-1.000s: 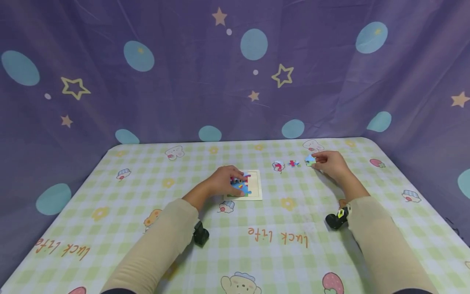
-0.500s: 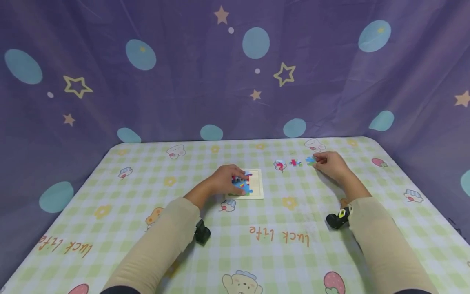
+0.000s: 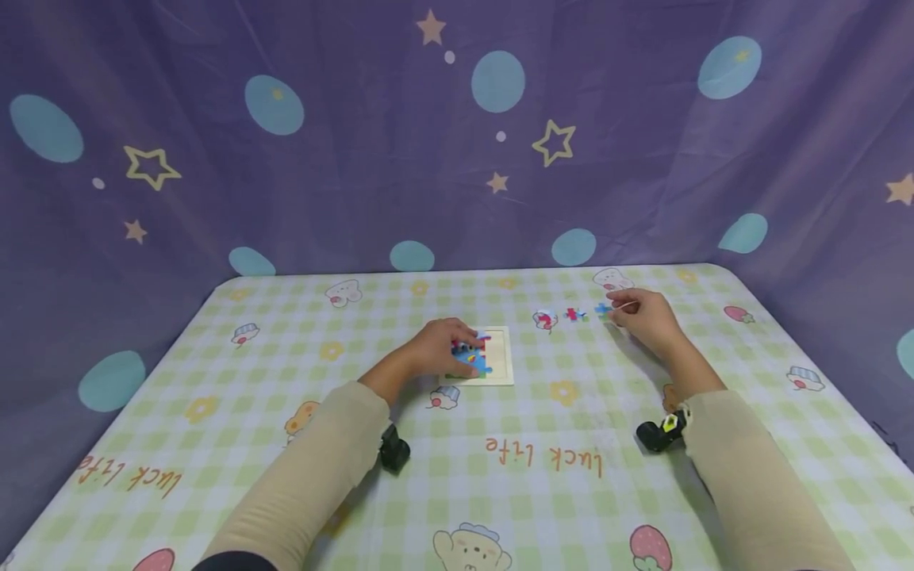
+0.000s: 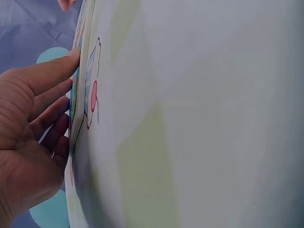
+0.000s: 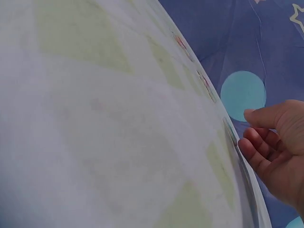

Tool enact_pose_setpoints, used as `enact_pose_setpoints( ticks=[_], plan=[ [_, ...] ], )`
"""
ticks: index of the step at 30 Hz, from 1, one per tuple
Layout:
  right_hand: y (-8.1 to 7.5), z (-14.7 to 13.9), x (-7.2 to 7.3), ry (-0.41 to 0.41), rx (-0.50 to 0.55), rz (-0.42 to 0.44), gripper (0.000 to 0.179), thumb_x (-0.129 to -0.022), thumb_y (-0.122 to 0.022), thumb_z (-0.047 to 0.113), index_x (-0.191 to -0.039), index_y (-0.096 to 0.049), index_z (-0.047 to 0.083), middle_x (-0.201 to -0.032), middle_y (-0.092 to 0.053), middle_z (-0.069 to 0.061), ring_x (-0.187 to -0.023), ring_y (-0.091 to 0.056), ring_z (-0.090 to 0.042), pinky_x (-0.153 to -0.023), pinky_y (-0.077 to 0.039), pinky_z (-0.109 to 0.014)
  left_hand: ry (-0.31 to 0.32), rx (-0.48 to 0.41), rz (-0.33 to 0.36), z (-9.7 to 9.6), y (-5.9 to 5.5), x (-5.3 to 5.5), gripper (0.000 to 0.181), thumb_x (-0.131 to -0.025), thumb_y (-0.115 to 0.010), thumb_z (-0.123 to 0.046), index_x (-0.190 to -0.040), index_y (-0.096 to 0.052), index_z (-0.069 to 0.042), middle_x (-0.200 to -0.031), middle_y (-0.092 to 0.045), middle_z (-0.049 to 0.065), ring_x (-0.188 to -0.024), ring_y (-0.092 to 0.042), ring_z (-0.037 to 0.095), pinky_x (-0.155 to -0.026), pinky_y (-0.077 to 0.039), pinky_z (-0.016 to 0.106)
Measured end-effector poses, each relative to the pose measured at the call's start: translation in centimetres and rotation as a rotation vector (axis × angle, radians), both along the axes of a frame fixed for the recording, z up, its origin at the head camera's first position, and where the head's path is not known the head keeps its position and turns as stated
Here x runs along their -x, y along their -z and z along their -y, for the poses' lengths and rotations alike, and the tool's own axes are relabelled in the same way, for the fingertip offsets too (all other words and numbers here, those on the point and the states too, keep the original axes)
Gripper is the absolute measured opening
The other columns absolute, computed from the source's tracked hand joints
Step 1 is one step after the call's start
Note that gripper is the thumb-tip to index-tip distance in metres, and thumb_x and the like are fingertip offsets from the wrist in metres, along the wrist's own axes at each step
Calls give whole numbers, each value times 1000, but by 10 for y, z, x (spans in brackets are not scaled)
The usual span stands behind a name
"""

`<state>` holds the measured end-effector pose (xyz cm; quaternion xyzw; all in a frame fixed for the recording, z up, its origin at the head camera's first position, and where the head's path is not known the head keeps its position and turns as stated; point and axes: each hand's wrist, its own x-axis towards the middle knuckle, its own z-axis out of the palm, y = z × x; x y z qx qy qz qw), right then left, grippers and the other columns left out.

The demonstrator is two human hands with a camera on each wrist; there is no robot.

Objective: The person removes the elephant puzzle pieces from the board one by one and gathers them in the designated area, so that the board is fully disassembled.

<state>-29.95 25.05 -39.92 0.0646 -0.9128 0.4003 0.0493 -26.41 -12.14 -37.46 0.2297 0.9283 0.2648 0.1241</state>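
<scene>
My left hand rests on a partly filled jigsaw puzzle in a pale wooden frame. Its thumb and fingers lie fairly straight across the blue and red pieces, covering the left part of them. In the left wrist view the fingertips press on the puzzle's top. At the back right my right hand hovers beside a loose blue puzzle piece on the cloth. Thumb and index finger stand apart there, and the right wrist view shows nothing between them, the piece lying flat close by the fingertips.
Two more loose pieces lie in line to the left: a red and blue puzzle piece and a red puzzle piece. A green checked tablecloth covers the table. Behind its far edge hangs a purple curtain.
The right thumb and index finger have come off the blue puzzle piece, which lies turned from before. The left hand stays on the puzzle. The head view has shifted slightly.
</scene>
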Motion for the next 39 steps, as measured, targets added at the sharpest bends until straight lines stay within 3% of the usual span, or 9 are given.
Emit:
enact_pose_setpoints(
  ticks=[12,20,24,28,31,35,39],
  plan=[
    [-6,5,-6,17,67,-17,38,-91,-70,16,-125,-64,-1,-113,-65,-19,-92,-60,-23,-68,-47,-17,-9,-19,17,-2,-1,1,49,-77,-86,-26,-122,-71,-16,-134,-55,2,-125,-49,24,-105,-41,38],
    [-13,14,-12,-25,159,-43,41,-92,-71,25,-125,-65,1,-136,-57,-14,-97,-59,-17,-72,-47,-14,-11,-19,17,-3,1,1,49,-77,-86,-26,-122,-70,-16,-135,-54,1,-127,-47,24,-105,-40,38],
    [-18,22,-18,-34,202,-50,42,-91,-72,28,-122,-66,1,-128,-60,-15,-96,-58,-14,-69,-48,-15,-10,-18,16,-2,2,1,50,-77,-86,-26,-123,-70,-16,-136,-54,1,-128,-46,25,-105,-40,38],
    [-21,31,-22,-41,238,-69,38,-89,-74,23,-120,-68,2,-113,-65,-8,-92,-59,-11,-68,-50,-16,-8,-13,15,-1,2,1,50,-77,-85,-27,-123,-70,-17,-136,-53,0,-130,-44,25,-107,-38,39],
    [-22,37,-24,-64,267,-72,36,-89,-74,18,-121,-67,1,-115,-63,-7,-96,-59,-14,-74,-51,-17,-10,-12,18,0,2,0,50,-77,-85,-27,-124,-70,-17,-137,-53,0,-131,-43,26,-108,-36,39],
    [-24,45,-28,-103,311,-55,40,-90,-73,15,-125,-64,-2,-128,-54,-16,-110,-54,-25,-84,-48,-16,-13,-18,17,0,2,-1,50,-77,-86,-26,-123,-70,-16,-136,-54,0,-131,-43,26,-108,-36,39],
    [-26,53,-31,-117,343,-46,43,-88,-75,16,-126,-63,0,-129,-52,-15,-115,-52,-29,-86,-49,-18,-11,-25,6,1,1,-1,49,-76,-86,-25,-122,-71,-15,-134,-55,2,-130,-45,26,-108,-36,38]
  ],
)
